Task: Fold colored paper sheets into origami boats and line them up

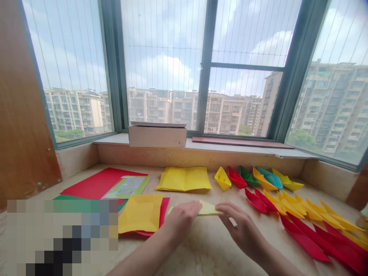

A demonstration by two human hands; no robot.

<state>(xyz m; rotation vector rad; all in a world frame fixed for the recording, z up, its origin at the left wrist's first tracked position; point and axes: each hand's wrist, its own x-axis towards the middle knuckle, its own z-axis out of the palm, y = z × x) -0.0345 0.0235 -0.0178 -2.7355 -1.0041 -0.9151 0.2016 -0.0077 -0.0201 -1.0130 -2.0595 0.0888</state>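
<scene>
A pale yellow piece of folded paper (208, 208) sits low over the stone counter, between my two hands. My left hand (183, 214) covers its left part, fingers together and gripping it. At the other end, my right hand (237, 221) pinches the right corner between thumb and fingers. The paper's top comes to a low peak, while its left side is largely hidden under my left hand. Just left of that hand lies a stack of creased orange-yellow sheets (141, 213), with red paper (165, 207) showing beneath.
Behind my hands is a yellow paper stack (184, 179). Red sheets (100, 181) and a green-edged packet (129, 186) lie back left. Several folded paper boats, including a yellow one (222, 178) and a red one (303, 237), fill the right side. A white box (157, 136) stands on the windowsill.
</scene>
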